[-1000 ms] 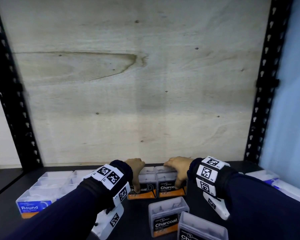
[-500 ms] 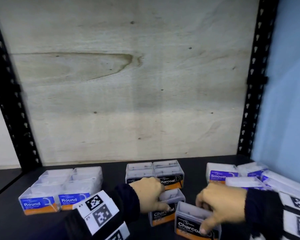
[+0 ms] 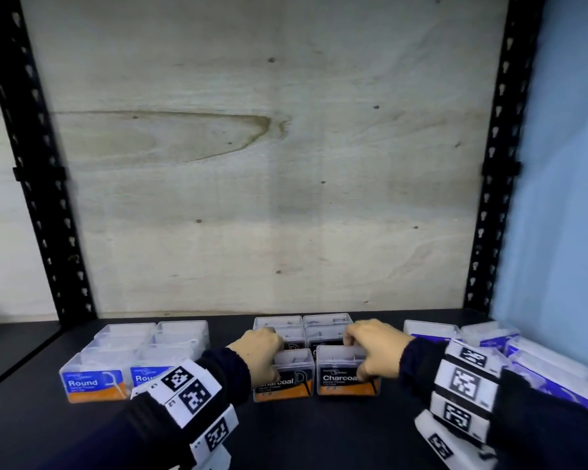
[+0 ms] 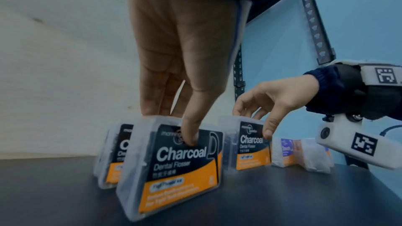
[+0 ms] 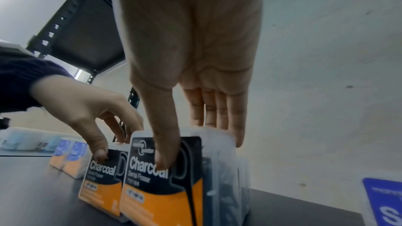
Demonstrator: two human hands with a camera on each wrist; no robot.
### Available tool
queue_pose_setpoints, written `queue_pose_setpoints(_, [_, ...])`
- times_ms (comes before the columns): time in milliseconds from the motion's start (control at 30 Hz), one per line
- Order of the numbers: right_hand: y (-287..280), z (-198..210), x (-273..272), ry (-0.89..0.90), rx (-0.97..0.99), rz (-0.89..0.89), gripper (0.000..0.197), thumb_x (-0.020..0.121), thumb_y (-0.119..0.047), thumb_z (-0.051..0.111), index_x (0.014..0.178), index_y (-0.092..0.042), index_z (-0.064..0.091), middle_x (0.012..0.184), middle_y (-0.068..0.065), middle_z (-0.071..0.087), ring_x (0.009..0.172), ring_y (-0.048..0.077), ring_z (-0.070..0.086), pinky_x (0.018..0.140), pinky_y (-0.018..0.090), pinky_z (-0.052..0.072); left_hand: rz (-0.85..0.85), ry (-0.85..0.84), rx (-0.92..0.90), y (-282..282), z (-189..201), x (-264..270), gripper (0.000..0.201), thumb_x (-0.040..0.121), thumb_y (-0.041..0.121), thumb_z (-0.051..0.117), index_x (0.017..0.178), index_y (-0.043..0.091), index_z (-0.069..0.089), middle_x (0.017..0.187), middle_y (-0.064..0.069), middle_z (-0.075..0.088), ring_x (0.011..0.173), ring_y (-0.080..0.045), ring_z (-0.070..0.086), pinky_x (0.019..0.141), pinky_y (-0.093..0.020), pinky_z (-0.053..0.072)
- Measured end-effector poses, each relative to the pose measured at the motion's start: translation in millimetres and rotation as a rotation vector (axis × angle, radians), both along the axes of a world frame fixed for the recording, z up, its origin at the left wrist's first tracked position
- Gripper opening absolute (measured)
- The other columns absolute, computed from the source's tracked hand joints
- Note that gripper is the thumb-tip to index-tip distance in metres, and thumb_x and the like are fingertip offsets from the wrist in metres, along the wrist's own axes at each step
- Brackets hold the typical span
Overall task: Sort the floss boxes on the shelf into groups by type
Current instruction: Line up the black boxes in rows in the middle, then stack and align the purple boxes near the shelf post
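Left hand (image 3: pixel 258 351): grip clamped on the left Charcoal box (image 3: pixel 284 378), thumb on the front label, fingers behind the top edge.
Right hand (image 3: pixel 375 351): grip clamped the same way on the right Charcoal box (image 3: pixel 347 374).
Where the boxes are: both stand on the dark shelf (image 3: pixel 302 432), side by side, just in front of more Charcoal boxes (image 3: pixel 302 329).
How they will handle: small, clear plastic, likely light and stiff, a bit slippery. Pinching front and back near the top looks best.
Left of them: Round boxes (image 3: pixel 95 385) in one group.
Right of them: purple boxes (image 3: pixel 554 385) in a looser bunch.
Far back: wood wall (image 3: pixel 269 164).
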State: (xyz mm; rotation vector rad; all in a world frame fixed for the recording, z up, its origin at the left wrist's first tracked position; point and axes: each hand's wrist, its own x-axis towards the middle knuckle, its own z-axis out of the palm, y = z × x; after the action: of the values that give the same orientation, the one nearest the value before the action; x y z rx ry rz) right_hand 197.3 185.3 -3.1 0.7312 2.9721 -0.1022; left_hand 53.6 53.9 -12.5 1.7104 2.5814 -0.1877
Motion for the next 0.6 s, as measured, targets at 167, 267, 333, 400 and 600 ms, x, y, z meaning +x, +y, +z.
queue_pose_setpoints(167, [6, -5, -18, 0.031, 0.005, -0.015, 0.048, 0.08, -0.009, 0.065, 0.125, -0.006, 0.048, 0.129, 0.009, 0.046, 0.121, 0.026, 0.047, 0.091, 0.027, 0.042, 0.036, -0.026, 0.047, 3, -1, -9, 0.045, 0.089, 0.017, 0.058, 0.131, 0.004, 0.052, 0.136, -0.013, 0.047, 0.124, -0.031, 0.049, 0.102, -0.036, 0.043])
queue_pose_setpoints(267, [9, -8, -21, 0.063, -0.004, -0.029, 0.046, 0.08, -0.009, 0.065, 0.124, -0.007, 0.049, 0.112, 0.004, 0.039, 0.12, 0.026, 0.048, 0.078, 0.02, 0.035, 0.043, -0.05, 0.073, 4, -4, -12, 0.049, 0.089, 0.016, 0.058, 0.136, 0.007, 0.048, 0.138, -0.011, 0.044, 0.127, -0.031, 0.047, 0.104, -0.034, 0.041])
queue_pose_setpoints(333, [11, -10, -21, 0.058, 0.001, -0.023, 0.047, 0.081, -0.011, 0.065, 0.125, -0.008, 0.049, 0.113, 0.004, 0.039, 0.121, 0.025, 0.046, 0.081, 0.021, 0.037, 0.043, -0.053, 0.087, 5, -6, -13, 0.05, 0.089, 0.017, 0.058, 0.137, 0.009, 0.048, 0.139, -0.01, 0.042, 0.128, -0.03, 0.046, 0.104, -0.033, 0.041])
queue_pose_setpoints(400, [11, -12, -21, 0.041, 0.021, -0.004, 0.049, 0.081, -0.015, 0.065, 0.127, -0.008, 0.047, 0.127, 0.008, 0.043, 0.123, 0.025, 0.043, 0.091, 0.025, 0.04, 0.04, -0.051, 0.093, 5, -7, -14, 0.049, 0.089, 0.018, 0.059, 0.136, 0.009, 0.049, 0.137, -0.011, 0.042, 0.127, -0.03, 0.047, 0.104, -0.033, 0.041])
queue_pose_setpoints(600, [14, -18, -19, 0.056, 0.068, 0.042, 0.05, 0.085, -0.02, 0.062, 0.131, -0.01, 0.045, 0.137, 0.008, 0.04, 0.127, 0.023, 0.04, 0.1, 0.029, 0.038, 0.021, 0.023, 0.054, 5, -13, -14, 0.045, 0.089, 0.011, 0.056, 0.132, 0.006, 0.049, 0.134, -0.014, 0.042, 0.122, -0.031, 0.049, 0.099, -0.037, 0.043])
